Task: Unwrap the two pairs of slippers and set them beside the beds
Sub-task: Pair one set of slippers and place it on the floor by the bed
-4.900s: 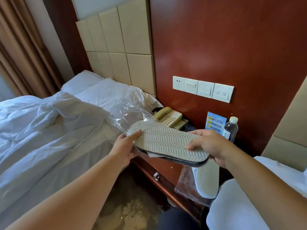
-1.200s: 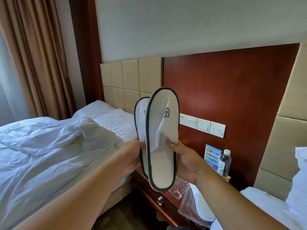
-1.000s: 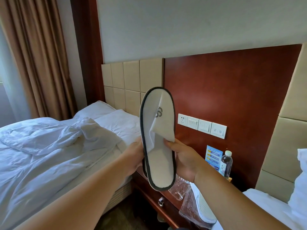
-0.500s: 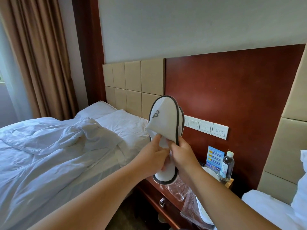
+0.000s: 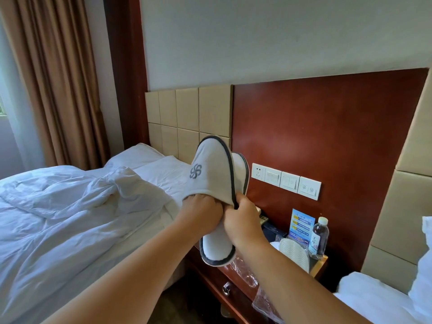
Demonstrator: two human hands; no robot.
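Observation:
I hold an unwrapped white slipper [image 5: 211, 174] with grey trim and a grey logo upright in front of me. My left hand [image 5: 203, 212] is pushed into its toe cover. My right hand [image 5: 243, 220] pinches the cover's right edge. The pair's second slipper [image 5: 241, 170] stands right behind the first; which hand holds it is hidden. Another slipper [image 5: 293, 252] lies sole up on the nightstand [image 5: 219, 277], on clear plastic wrapping [image 5: 243, 270].
An unmade bed with white bedding [image 5: 70, 218] fills the left. A second bed's corner [image 5: 374, 298] shows at the lower right. A water bottle [image 5: 318, 237] and a blue card [image 5: 301, 226] stand at the back of the nightstand. Wall switches [image 5: 286, 181] sit behind.
My left hand has slid into the front slipper's toe cover and opened it out. The slipper has tilted so its top with the logo faces me.

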